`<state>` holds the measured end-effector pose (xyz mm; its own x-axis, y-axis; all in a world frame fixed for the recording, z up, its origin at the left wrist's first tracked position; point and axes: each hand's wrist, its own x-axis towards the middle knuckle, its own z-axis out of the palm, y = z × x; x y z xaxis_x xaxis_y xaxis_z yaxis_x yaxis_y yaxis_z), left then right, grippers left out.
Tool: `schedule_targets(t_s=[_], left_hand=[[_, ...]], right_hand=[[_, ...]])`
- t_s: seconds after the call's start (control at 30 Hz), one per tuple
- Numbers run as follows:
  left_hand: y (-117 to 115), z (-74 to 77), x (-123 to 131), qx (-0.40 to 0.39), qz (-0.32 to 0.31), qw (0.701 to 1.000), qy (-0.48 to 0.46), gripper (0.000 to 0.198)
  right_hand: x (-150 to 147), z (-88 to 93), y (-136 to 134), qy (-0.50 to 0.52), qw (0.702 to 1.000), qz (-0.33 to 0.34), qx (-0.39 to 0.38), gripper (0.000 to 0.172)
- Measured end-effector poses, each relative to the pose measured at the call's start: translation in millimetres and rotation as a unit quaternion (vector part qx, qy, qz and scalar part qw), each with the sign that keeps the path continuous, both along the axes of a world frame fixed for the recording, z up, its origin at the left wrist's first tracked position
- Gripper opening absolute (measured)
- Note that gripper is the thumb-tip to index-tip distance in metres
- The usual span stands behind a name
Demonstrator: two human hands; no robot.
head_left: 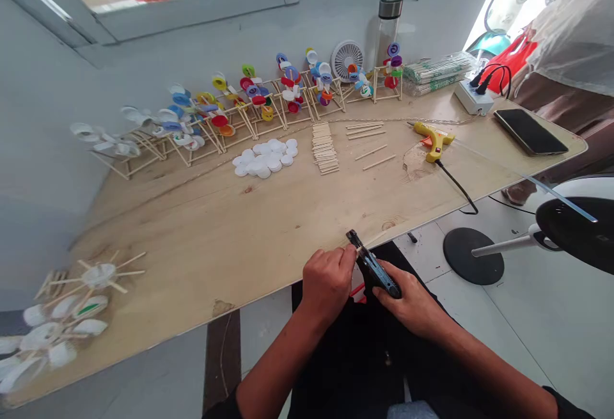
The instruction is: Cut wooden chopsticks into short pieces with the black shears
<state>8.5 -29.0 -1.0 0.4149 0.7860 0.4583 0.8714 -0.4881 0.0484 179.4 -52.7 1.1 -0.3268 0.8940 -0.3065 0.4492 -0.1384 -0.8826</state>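
Note:
My right hand (407, 294) grips the handle end of a long black hand tool (373, 265), shaped rather like a stapler; its exact kind I cannot make out. At the front edge of the table, my left hand (330, 278) is closed, pinching a thin wooden stick (377, 238) close to the tool's front end. The stick's pale tip shows at the left fingers and its far part sticks out to the right of the tool. Beyond my hands lie a row of short wooden sticks (324, 148) and a cluster of white round caps (265, 158).
Stick frames with coloured bottle-cap wheels (263, 102) line the wall. A yellow glue gun (435, 141), a phone (530, 131) and a power strip (474, 97) are at right. Spoked wheels (100, 276) stand at the left end. A small fan (347, 61) is behind.

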Motion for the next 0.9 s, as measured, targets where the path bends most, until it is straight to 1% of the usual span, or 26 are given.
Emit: schedule_targets(t_s=[0.1, 0.17, 0.3, 0.4, 0.47, 0.67, 0.77, 0.9], left_hand=[[-1, -2.0, 1, -0.014, 0.001, 1.0, -0.004, 0.019], [-1, -0.9, 2, -0.044, -0.001, 0.999, -0.019, 0.02], [0, 7.2, 1, -0.13, -0.005, 0.989, -0.072, 0.025], [1, 13.6, 0, -0.178, -0.006, 0.98, -0.086, 0.025], [0, 15.6, 0, -0.189, 0.002, 0.979, -0.081, 0.024], [-2, 14.0, 6, -0.177, 0.043, 0.982, -0.038, 0.022], [-1, 16.0, 8, -0.208, 0.054, 0.977, -0.013, 0.021], [0, 23.2, 8, -0.266, 0.069, 0.961, 0.01, 0.022]], right_hand=[[-2, -0.5, -1, -0.009, 1.0, -0.01, 0.004, 0.034], [-2, -0.3, -2, -0.002, 1.0, -0.013, 0.005, 0.033], [-3, 1.8, -2, 0.014, 1.0, -0.019, 0.011, 0.031], [-3, 4.4, -1, 0.003, 1.0, -0.014, 0.01, 0.028], [-4, 5.5, -1, -0.002, 1.0, -0.013, 0.007, 0.026], [-4, 3.9, -2, 0.016, 1.0, -0.013, -0.008, 0.022], [-4, 4.3, -2, 0.017, 1.0, -0.017, -0.015, 0.022], [-5, 7.1, -2, 0.005, 1.0, -0.021, -0.019, 0.02]])
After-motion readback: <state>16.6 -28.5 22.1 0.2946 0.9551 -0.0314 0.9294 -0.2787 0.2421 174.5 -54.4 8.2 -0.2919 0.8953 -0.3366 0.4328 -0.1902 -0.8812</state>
